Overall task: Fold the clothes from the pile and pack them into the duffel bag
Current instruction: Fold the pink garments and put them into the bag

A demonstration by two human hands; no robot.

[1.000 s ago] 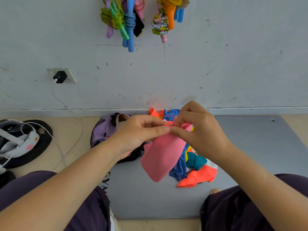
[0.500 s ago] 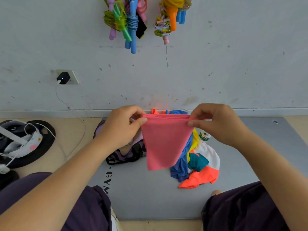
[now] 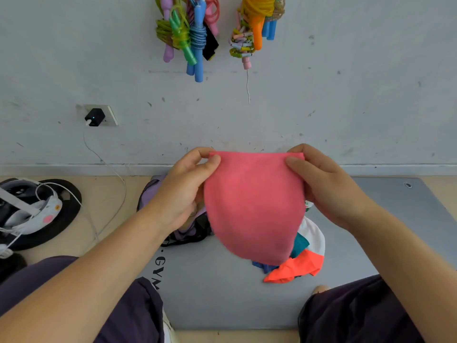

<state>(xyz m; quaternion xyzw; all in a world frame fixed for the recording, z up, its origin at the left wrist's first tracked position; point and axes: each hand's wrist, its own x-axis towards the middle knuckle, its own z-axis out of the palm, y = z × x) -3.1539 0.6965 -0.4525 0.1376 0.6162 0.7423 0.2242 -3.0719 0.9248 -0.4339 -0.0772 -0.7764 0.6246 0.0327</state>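
Pink cloth (image 3: pixel 254 206) held up at frame centre, above pile (image 3: pixel 304 258). Left hand (image 3: pixel 184 191) & right hand (image 3: pixel 326 186) each pinching a top corner, thumb over fingers. Keep top edge taut & level, then fold in half on mat (image 3: pixel 222 293). Bag (image 3: pixel 173 219) just left, behind left hand.

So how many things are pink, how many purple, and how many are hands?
Pink: 1, the pink cloth held up by both hands.
Purple: 1, the purple duffel bag on the grey mat.
Hands: 2, left hand and right hand.
Total: 4
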